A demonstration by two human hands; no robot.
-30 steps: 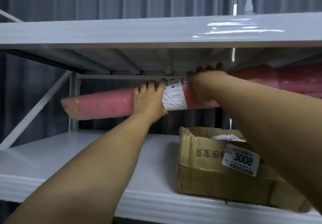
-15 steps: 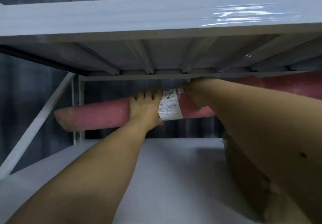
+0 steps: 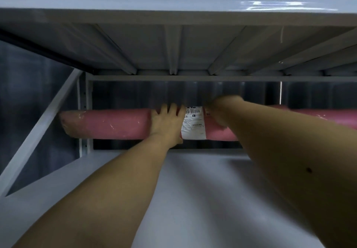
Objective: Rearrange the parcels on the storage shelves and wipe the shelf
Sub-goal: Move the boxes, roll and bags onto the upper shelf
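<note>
Long pink roll parcel (image 3: 108,125) sits level at the back of the shelf (image 3: 202,199), my left hand (image 3: 167,122) and right hand (image 3: 217,112) both clamped around it beside its white label (image 3: 194,123) to balance its length.

Pink roll (image 3: 108,125) lower and deeper between the shelves — cardboard box out of view.

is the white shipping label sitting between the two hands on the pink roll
Yes, the white label on the pink roll lies between the left hand and the right hand.
</note>
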